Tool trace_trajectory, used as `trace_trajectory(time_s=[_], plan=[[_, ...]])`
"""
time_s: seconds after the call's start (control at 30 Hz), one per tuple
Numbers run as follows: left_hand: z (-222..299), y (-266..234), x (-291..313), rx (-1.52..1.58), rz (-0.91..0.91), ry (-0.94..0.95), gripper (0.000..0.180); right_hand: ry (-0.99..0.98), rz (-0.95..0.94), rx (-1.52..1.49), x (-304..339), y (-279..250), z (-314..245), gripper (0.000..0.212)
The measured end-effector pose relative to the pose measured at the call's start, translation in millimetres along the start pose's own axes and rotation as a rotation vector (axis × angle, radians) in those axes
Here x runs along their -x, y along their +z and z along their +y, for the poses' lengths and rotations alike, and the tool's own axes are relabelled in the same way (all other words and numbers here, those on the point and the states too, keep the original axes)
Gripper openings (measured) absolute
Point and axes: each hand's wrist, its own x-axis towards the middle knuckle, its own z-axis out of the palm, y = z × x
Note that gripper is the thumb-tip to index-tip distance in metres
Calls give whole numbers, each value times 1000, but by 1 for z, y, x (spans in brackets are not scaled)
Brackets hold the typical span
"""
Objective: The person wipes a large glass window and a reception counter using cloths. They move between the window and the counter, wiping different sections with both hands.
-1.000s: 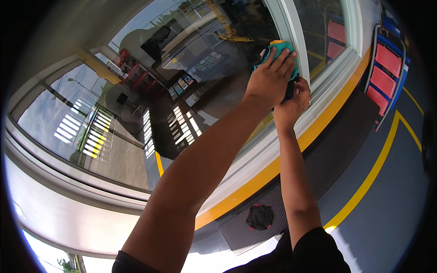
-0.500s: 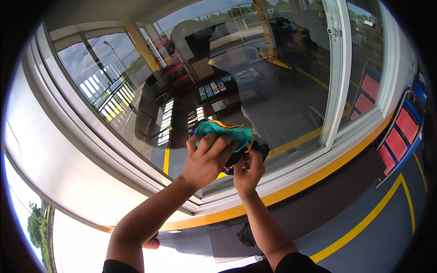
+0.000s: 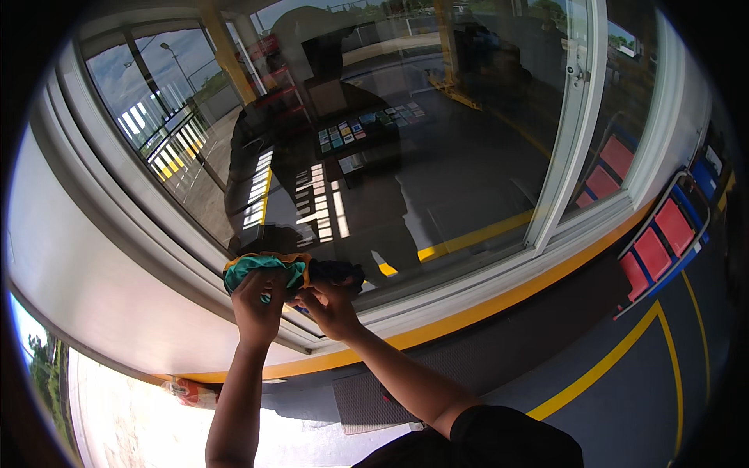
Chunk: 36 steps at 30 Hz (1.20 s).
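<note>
A bunched cloth [image 3: 261, 265], teal with an orange edge and a dark navy part, lies at the lower left of a large glass window [image 3: 468, 179]. The fingers of my left hand [image 3: 259, 308] are closed on the teal part. My right hand [image 3: 329, 310] is beside it, pinching the dark part, with its thumb turned toward the left hand. Both hands are near the window's lower left corner, close to the white frame [image 3: 437, 308]. Whether the navy part is a separate piece cannot be told.
An orange ledge [image 3: 437, 331] runs below the window frame. Red seats on a metal frame [image 3: 655, 249] stand at the right. A grey textured mat [image 3: 359, 405] lies on the floor below, near yellow floor lines [image 3: 601, 374]. A dark reflection and lit shapes show in the glass.
Both hands have moved left and down across the picture with the cloth, toward the window's lower left corner. The view has also shifted, and the left forearm is more upright.
</note>
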Motion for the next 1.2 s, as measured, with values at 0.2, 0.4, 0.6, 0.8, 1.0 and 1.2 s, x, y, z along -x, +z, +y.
trace_trajectory(time_s=[0.2, 0.4, 0.6, 0.8, 1.0, 1.2], plan=[[33, 42, -18, 91, -58, 55, 10, 94, 43, -17, 0, -59, -57, 37], [138, 136, -80, 298, -265, 44, 19, 55, 117, -251, -2, -178, -141, 41], [251, 250, -143, 290, -472, 73, 19, -114, 306, -351, 2, -311, -205, 45], [294, 335, -168, 280, -390, 248, 16, -94, 452, -403, -3, -375, -265, 31], [316, 322, -183, 319, -209, 306, 15, -221, 499, -371, -26, -346, -310, 29], [315, 243, -217, 574, -116, 200, 17, -276, 139, -295, -70, -308, -319, 35]])
